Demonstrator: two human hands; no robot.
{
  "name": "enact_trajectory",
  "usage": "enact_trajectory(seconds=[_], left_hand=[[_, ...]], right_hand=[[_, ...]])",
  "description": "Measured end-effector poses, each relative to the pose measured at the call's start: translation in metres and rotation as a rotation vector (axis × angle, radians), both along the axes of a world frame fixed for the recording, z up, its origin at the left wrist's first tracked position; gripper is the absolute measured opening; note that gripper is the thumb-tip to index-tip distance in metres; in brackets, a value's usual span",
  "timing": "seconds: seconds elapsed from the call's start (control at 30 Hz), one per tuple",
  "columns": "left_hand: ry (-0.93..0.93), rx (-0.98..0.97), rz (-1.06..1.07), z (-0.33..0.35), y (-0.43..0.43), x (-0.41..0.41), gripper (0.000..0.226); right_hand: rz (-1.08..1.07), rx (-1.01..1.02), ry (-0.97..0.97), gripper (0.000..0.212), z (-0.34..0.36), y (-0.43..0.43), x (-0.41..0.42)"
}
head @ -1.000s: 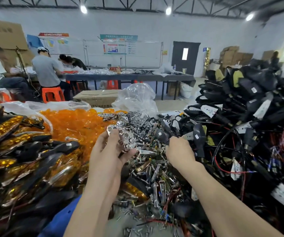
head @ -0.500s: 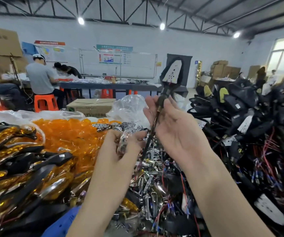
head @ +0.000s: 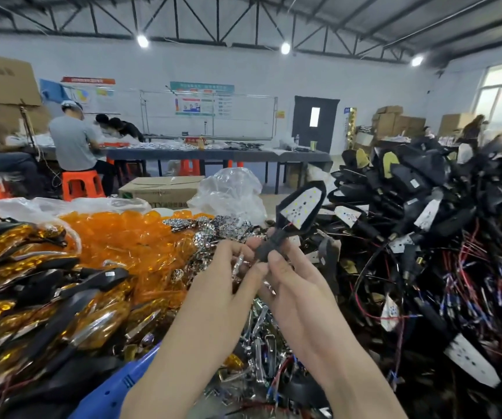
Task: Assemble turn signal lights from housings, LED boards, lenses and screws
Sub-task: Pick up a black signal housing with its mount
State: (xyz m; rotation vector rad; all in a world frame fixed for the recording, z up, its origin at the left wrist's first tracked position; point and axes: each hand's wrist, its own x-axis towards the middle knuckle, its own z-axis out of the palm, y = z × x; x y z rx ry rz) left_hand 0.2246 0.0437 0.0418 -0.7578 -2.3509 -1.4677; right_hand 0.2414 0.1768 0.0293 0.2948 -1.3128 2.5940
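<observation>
The right hand is gripping a black housing by its stem, fingers and thumb curled round it, with the housing's head pointing up and away from both hands. A white board is already sitting in the housing's open face, so that step is looking done for this unit. The left hand is pinching a small shiny piece between thumb and fingertips, just left of the stem. Whether it is touching the stem I cannot tell. What the piece is I cannot tell either, though it is looking like one from the silvery heap lying just beyond both hands.

No lens is covering the board, and no screw is showing in this housing. By my judgement this unit is sitting early in its assembly, with the shiny piece, a lens and the screws all waiting to go on. The orange lenses are lying in a heap beyond and left of the left hand. A blue tool is lying under the left forearm, untouched. Finished lights with amber fronts are lying stacked well to the left of the left hand. A big tangle of wired housings is waiting to the right of the right hand, so much of the whole job is looking undone.
</observation>
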Motion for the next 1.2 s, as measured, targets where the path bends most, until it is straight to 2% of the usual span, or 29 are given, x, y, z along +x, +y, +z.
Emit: enact_trajectory(seconds=[0.1,0.2,0.23,0.33,0.4,0.7,0.9,1.07,1.2], left_hand=[[-0.012,-0.047,0.045,-0.006,-0.001,-0.007,0.016],[0.004,-0.182,0.075,-0.011,-0.003,-0.013,0.015],[0.003,-0.228,0.083,-0.013,-0.003,-0.015,0.016],[0.002,-0.329,0.09,-0.018,-0.002,-0.02,0.02],[0.021,-0.368,0.087,-0.021,-0.002,-0.022,0.019],[0.03,-0.429,0.088,-0.028,-0.006,-0.03,0.015],[0.093,-0.42,0.084,-0.025,-0.001,-0.027,0.015],[0.119,-0.399,0.085,-0.016,-0.004,-0.02,0.017],[0.166,-0.396,0.141,-0.002,-0.013,-0.013,0.027]], right_hand=[[0.02,0.031,-0.027,0.047,0.0,0.004,-0.008],[-0.069,-0.154,-0.091,0.067,-0.001,0.013,-0.019],[-0.111,-0.211,-0.074,0.064,-0.004,0.017,-0.022],[-0.199,-0.292,-0.028,0.029,-0.013,0.027,-0.028],[-0.254,-0.272,-0.05,0.023,-0.018,0.027,-0.03],[-0.294,-0.3,-0.072,0.019,-0.027,0.015,-0.038],[-0.275,-0.286,-0.032,0.032,-0.022,0.014,-0.034],[-0.22,-0.242,0.022,0.019,-0.008,0.02,-0.024],[-0.153,-0.265,0.051,0.019,0.0,0.021,-0.019]])
